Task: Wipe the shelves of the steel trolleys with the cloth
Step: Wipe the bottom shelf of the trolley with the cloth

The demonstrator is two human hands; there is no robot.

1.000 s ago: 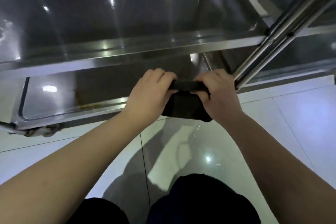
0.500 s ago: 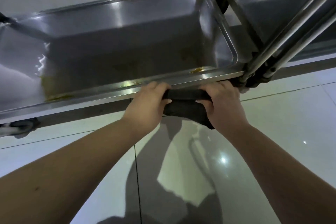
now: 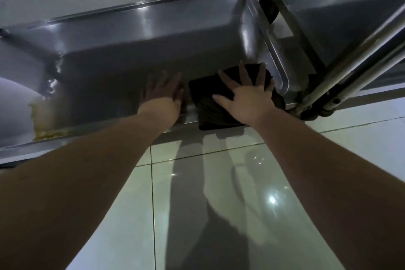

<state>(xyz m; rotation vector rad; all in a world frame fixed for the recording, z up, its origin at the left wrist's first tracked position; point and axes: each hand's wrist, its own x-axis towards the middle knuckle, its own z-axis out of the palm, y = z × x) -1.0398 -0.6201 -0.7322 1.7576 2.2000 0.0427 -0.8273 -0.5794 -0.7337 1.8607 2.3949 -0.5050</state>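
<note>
The bottom shelf (image 3: 135,50) of a steel trolley lies low in front of me, a shallow tray with a raised rim. A dark cloth (image 3: 208,103) lies flat in its near right corner, hanging a little over the front rim. My right hand (image 3: 245,94) presses on the cloth with spread, straight fingers. My left hand (image 3: 163,92) rests flat on the bare shelf just left of the cloth, fingers straight. Yellowish grime (image 3: 47,131) sits along the front rim at the left.
A second trolley's shelf (image 3: 341,6) stands at the right, with slanted steel tubes (image 3: 350,59) and a caster (image 3: 317,112) between the two. Glossy pale floor tiles (image 3: 241,182) spread below, carrying the shadow of my arms.
Both hands gripped the bunched cloth at the front rim; now it lies spread on the shelf under my flat right hand, and my left hand has let go and rests on the steel.
</note>
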